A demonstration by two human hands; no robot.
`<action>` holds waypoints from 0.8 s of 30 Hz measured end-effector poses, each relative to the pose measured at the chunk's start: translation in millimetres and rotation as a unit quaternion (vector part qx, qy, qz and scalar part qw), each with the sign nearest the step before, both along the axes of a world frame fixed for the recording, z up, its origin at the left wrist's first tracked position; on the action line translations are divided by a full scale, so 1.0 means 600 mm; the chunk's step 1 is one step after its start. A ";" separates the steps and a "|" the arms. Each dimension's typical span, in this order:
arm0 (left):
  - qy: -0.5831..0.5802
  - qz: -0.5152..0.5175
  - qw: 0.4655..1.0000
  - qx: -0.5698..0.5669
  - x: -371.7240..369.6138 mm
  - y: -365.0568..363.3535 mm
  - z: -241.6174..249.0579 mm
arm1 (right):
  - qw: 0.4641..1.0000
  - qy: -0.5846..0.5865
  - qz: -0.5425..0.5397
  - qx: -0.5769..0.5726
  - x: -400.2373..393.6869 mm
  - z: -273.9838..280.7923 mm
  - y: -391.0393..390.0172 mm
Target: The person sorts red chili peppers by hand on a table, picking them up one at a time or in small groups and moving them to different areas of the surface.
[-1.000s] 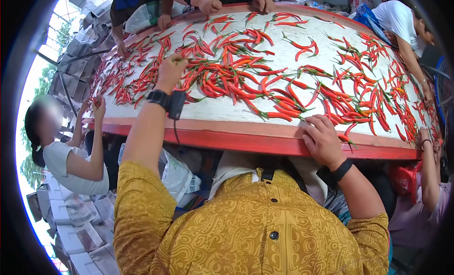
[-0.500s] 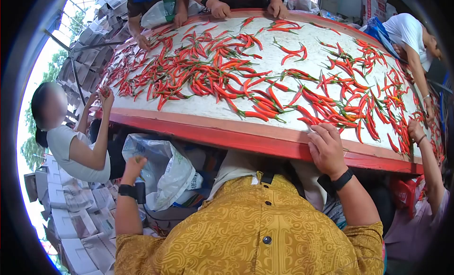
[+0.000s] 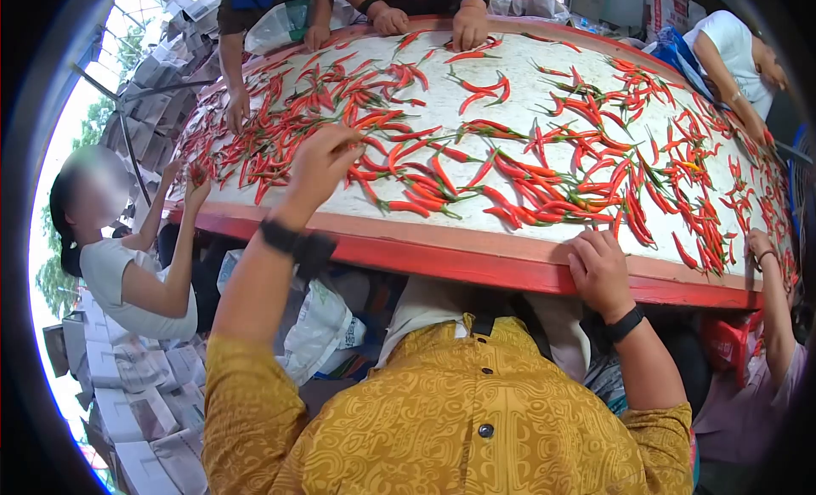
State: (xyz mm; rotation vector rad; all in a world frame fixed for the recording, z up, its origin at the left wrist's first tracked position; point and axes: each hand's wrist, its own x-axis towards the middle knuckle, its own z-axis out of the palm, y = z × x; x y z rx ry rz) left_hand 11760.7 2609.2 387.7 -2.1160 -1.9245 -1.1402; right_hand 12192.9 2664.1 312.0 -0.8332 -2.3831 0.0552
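Observation:
Red chilli peppers (image 3: 529, 189) with green stems lie spread across the white tabletop (image 3: 476, 227). My left hand (image 3: 319, 172) hovers over the left-middle part of the peppers, fingers bent and thumb a little apart; nothing shows in it. My right hand (image 3: 597, 261) rests on the table's near red edge (image 3: 476, 265), its fingers draped over the rim. The fingertips lie just below several pepper stems, and no pepper is visible in that hand.
Below the table at left hangs a white plastic bag (image 3: 319, 329). A person in a white shirt (image 3: 140, 287) works at the left side. Other people's hands (image 3: 469, 25) reach in from the far edge and right. Stacked grey-white sheets (image 3: 153, 393) fill the lower left.
My left hand has risen from beside the plastic bag to above the peppers. My right hand stays on the edge. A far person's hand has moved onto some peppers.

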 end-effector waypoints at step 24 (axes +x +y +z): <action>0.272 0.128 0.929 -0.216 0.011 0.336 -0.094 | 0.998 0.004 0.027 -0.061 0.209 0.011 0.060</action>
